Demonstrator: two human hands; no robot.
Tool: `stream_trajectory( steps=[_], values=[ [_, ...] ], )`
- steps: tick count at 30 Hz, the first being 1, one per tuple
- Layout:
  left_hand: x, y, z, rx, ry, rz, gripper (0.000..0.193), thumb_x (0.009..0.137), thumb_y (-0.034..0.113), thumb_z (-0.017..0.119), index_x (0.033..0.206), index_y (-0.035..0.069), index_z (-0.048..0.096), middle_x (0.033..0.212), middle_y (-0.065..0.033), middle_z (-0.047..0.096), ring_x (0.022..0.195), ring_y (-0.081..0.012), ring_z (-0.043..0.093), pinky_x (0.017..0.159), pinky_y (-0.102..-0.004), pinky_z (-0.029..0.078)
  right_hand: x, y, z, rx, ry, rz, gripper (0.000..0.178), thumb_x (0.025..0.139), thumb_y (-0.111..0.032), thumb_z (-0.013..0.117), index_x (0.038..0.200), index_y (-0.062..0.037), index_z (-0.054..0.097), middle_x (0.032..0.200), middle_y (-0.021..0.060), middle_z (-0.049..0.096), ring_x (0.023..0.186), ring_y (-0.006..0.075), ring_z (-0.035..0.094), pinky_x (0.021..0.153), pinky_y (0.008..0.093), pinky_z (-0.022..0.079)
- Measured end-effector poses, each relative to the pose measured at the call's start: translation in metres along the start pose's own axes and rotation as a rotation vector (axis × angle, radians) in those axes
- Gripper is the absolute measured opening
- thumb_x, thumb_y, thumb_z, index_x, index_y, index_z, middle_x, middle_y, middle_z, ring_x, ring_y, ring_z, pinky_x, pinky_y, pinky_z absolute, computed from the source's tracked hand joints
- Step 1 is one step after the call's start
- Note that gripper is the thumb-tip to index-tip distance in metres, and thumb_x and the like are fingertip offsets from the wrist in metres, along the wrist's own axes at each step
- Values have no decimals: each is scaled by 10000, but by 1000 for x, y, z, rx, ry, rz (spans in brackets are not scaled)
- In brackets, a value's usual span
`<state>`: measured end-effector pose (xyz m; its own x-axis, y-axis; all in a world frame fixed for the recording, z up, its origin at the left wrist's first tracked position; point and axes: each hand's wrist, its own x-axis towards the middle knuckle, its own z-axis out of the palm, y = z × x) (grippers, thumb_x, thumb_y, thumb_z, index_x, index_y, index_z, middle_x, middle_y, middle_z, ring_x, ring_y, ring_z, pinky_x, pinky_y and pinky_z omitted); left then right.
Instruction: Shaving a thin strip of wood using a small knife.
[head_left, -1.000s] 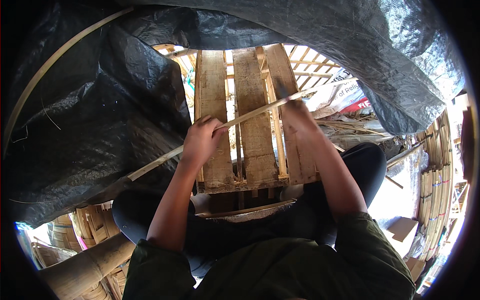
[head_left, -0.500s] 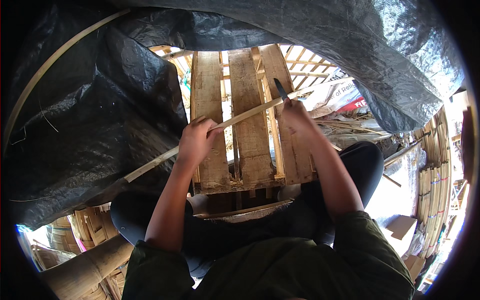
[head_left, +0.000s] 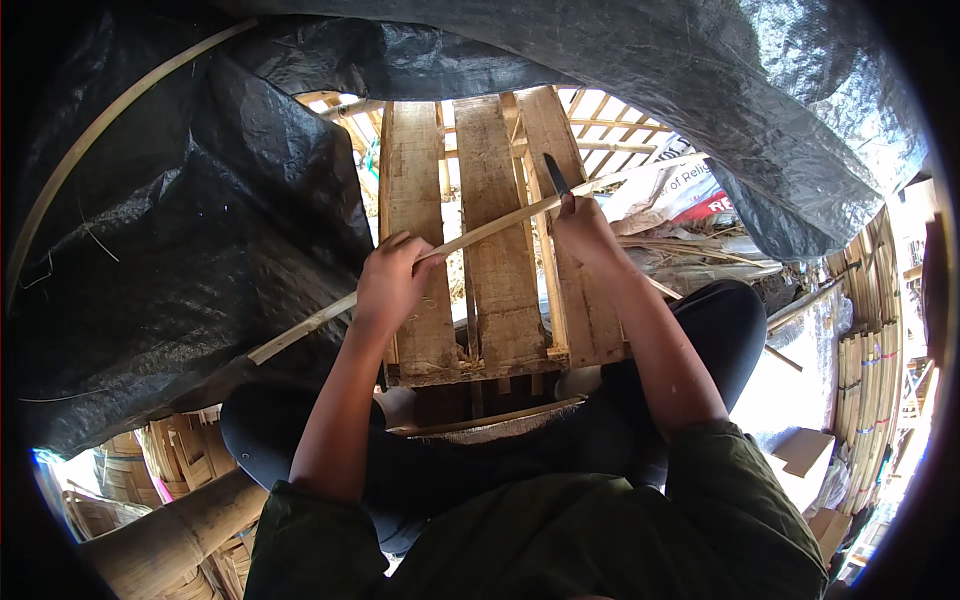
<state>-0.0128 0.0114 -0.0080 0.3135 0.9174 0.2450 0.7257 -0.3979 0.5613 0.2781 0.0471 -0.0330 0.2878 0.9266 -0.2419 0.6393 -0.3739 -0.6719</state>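
I see my left hand (head_left: 392,285) clamped round a long bamboo strip (head_left: 470,240), my right hand (head_left: 585,235) pinching a dark knife (head_left: 556,175) against it over a wooden pallet (head_left: 495,300); the strip looks only partly shaved.

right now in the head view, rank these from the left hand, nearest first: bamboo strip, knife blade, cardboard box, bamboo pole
1. bamboo strip: gripped in the left hand.
2. knife blade: up and to the right, at the right hand.
3. bamboo pole: lower left, beside the knee.
4. cardboard box: far lower right.
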Motion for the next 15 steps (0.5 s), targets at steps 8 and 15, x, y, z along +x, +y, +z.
stream_trajectory(
  steps=[8,15],
  values=[
    [1,5,0,-19,-2,-5,195,845,192,751,852,17,665,805,-148,626,734,-355,628,642,-405,485,-6,-1,1,105,10,52,496,1062,-377,376,889,55,548,607,86,528,478,180,528,397,381,462],
    [4,12,0,-13,-27,5,191,877,208,716,862,30,648,832,-137,614,784,-348,621,682,-434,493,-1,5,0,13,-18,78,432,1060,-402,379,999,8,499,620,57,519,464,169,522,405,403,431]
  ],
)
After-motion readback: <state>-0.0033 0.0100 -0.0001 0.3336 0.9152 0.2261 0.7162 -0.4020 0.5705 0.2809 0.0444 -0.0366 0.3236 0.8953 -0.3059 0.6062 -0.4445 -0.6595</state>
